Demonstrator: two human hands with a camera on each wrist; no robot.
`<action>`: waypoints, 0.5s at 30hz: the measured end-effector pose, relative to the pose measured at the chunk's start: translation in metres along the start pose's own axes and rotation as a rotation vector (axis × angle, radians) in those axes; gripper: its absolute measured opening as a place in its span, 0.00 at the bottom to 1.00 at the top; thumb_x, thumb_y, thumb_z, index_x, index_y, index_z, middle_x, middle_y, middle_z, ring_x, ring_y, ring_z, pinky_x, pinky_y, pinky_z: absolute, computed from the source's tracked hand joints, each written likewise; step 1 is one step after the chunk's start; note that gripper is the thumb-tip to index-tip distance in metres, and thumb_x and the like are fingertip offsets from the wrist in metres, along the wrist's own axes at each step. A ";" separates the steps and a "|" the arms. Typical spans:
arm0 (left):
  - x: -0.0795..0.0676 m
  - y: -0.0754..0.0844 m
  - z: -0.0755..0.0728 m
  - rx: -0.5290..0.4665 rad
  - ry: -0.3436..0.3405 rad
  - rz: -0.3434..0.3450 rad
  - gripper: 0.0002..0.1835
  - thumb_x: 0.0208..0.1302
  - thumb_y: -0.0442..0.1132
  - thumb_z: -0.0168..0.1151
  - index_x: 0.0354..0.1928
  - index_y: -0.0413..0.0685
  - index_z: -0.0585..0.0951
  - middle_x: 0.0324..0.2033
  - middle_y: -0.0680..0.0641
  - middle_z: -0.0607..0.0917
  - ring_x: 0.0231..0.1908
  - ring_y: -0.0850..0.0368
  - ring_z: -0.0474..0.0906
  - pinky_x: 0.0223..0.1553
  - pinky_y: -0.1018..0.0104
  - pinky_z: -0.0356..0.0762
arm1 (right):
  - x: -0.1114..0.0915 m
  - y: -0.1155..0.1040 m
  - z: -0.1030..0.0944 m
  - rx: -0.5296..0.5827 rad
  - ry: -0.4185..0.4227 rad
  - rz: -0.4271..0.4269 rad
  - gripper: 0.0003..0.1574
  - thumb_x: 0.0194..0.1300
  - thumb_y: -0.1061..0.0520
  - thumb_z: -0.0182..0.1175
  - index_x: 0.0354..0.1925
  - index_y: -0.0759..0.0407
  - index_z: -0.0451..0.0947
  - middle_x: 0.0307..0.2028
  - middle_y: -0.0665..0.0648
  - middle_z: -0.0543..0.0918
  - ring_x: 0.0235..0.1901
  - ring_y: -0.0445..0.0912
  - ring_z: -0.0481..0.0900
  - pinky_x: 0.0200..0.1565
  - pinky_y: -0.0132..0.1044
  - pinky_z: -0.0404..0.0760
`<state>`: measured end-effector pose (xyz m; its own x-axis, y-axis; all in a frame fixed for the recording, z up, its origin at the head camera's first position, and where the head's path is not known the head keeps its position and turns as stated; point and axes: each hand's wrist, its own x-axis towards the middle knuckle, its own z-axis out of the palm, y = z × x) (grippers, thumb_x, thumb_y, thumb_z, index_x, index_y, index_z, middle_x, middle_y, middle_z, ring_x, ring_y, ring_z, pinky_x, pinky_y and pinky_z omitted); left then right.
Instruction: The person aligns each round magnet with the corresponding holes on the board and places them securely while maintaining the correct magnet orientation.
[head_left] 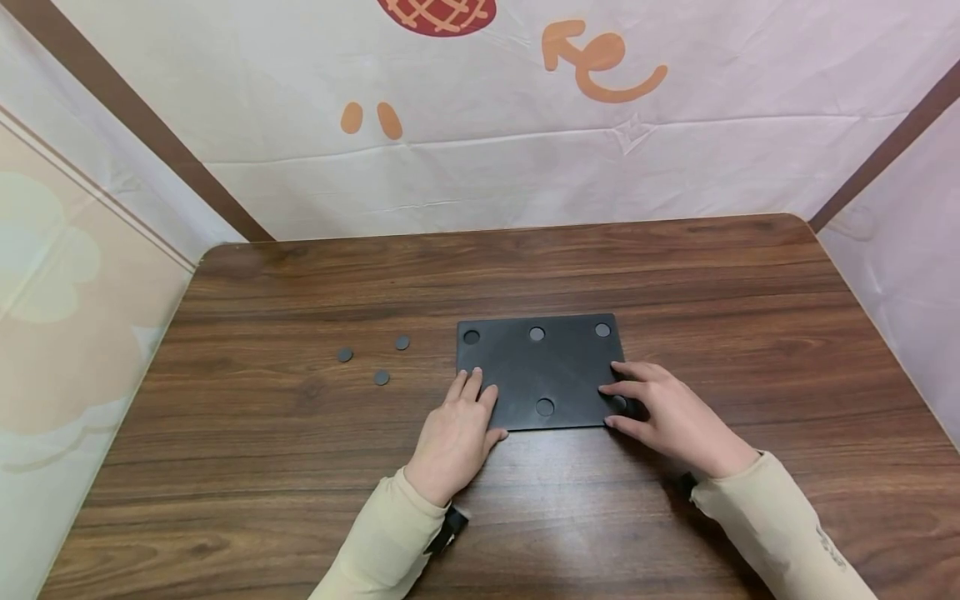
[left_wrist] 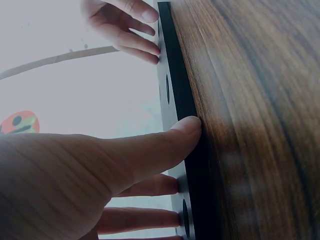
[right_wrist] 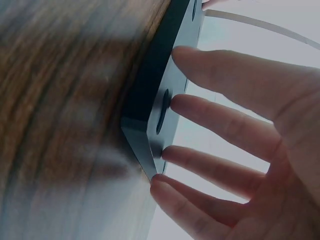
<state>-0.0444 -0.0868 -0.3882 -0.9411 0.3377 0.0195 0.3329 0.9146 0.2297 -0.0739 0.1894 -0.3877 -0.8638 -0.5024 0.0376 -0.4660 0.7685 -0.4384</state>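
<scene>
A black rectangular board (head_left: 551, 367) with round recesses lies flat on the table. Grey discs (head_left: 537, 334) sit in its far middle and far right recesses, while the far left recess (head_left: 471, 337) and the near middle recess (head_left: 545, 407) look dark. My left hand (head_left: 452, 437) rests on the board's left part with straight fingers, its thumb on the near edge (left_wrist: 192, 165). At the near right corner my right hand (head_left: 667, 414) touches the board with spread, slightly bent fingers. In the right wrist view a recess (right_wrist: 163, 111) lies beside those fingertips; nothing shows between them.
Several loose grey discs (head_left: 382, 377) lie on the wooden table (head_left: 262, 433) left of the board. Behind the table hangs a white printed cloth (head_left: 480, 183), with more cloth at both sides.
</scene>
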 end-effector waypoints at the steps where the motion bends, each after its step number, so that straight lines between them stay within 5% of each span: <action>1: 0.000 0.000 0.000 0.000 -0.001 0.000 0.27 0.56 0.47 0.70 0.54 0.39 0.79 0.60 0.33 0.74 0.63 0.37 0.69 0.42 0.52 0.82 | -0.001 0.000 0.000 0.004 0.001 0.006 0.23 0.55 0.54 0.70 0.50 0.59 0.83 0.59 0.68 0.74 0.58 0.63 0.73 0.55 0.57 0.74; 15: 0.000 0.000 -0.001 -0.008 0.000 -0.004 0.27 0.56 0.47 0.70 0.55 0.39 0.79 0.61 0.33 0.74 0.63 0.37 0.68 0.42 0.52 0.82 | -0.007 -0.003 0.004 0.035 0.066 0.006 0.23 0.54 0.56 0.71 0.49 0.61 0.83 0.58 0.71 0.75 0.55 0.63 0.77 0.51 0.55 0.78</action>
<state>-0.0440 -0.0869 -0.3874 -0.9423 0.3342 0.0185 0.3288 0.9140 0.2379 -0.0656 0.1888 -0.3899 -0.8779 -0.4697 0.0930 -0.4546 0.7569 -0.4696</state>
